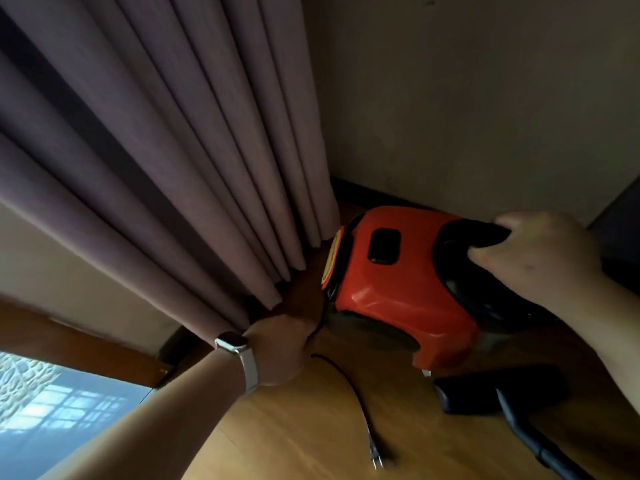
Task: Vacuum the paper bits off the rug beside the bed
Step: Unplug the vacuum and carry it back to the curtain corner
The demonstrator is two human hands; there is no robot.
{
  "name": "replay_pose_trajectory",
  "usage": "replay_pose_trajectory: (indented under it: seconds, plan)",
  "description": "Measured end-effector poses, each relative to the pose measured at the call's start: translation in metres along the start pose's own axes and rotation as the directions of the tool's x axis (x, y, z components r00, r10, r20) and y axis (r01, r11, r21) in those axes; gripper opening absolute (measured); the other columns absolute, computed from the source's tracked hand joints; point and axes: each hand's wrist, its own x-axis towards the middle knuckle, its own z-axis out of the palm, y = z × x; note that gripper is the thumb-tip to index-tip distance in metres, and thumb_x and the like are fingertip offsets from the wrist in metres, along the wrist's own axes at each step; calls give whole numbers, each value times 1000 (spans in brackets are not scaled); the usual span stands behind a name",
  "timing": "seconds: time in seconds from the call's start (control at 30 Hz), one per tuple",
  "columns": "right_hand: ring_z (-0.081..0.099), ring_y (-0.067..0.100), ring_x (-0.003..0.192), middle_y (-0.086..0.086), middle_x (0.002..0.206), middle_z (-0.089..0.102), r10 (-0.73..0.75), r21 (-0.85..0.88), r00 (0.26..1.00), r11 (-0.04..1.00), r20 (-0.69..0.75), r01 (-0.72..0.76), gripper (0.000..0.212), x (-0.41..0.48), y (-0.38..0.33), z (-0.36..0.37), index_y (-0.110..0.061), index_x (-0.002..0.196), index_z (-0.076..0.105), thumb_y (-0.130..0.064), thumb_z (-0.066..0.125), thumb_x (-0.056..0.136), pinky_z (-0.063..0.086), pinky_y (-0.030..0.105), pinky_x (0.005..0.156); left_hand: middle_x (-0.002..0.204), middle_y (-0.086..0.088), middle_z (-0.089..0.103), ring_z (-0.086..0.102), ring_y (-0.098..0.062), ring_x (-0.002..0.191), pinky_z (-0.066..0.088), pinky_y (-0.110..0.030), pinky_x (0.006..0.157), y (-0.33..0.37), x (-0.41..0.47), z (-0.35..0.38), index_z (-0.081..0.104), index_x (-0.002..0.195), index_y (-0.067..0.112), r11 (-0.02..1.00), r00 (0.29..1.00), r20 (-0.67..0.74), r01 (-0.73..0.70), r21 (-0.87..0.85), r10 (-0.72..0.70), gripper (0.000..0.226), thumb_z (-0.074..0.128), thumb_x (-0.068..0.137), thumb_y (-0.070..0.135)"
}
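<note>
Head view: orange-red vacuum (398, 289), black handle (465, 235).

One red-orange vacuum cleaner (398, 289) on one wooden floor (294, 427), with one black panel (384, 246) on its top. Two hands in frame: one left hand (280, 351), with one watch (231, 341) on the wrist, and one right hand (533, 258). One black power cord (349, 386), ending in one plug (375, 457). One dark floor nozzle (498, 393), one hose (540, 448). One purple curtain (156, 150), hanging in many folds.
</note>
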Motion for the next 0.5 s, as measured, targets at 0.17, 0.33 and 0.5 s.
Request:
replay_pose_trajectory:
  seconds: [0.17, 0.33, 0.5]
  plan:
    - [57, 19, 55, 0, 54, 59, -84, -99, 995, 991, 53, 89, 23, -4, -6, 8, -14, 61, 61, -33, 66, 73, 49, 28, 57, 95, 6, 67, 61, -12, 83, 48, -29, 73, 26, -12, -42, 60, 109, 30, 976, 973, -107, -195, 94, 205, 30, 37, 100, 48]
    - [54, 19, 48, 0, 48, 54, -254, -116, 965, 958, 69, 261, 27, -5, -4, 12, -14, 52, 55, -26, 70, 71, 43, 27, 48, 93, 11, 71, 64, -7, 82, 51, -33, 71, 19, -5, -48, 67, 100, 33, 961, 949, -180, -272, -43, 260, 29, 44, 94, 52]
    - [48, 14, 41, -7, 42, 48, -492, -104, 867, 861, 75, 498, 30, -12, -7, 7, -19, 44, 52, -25, 73, 65, 38, 22, 43, 86, 24, 63, 59, 1, 83, 51, -28, 73, 8, -2, -54, 72, 89, 35, 953, 956, -232, -227, -203, 178, 19, 73, 78, 51]
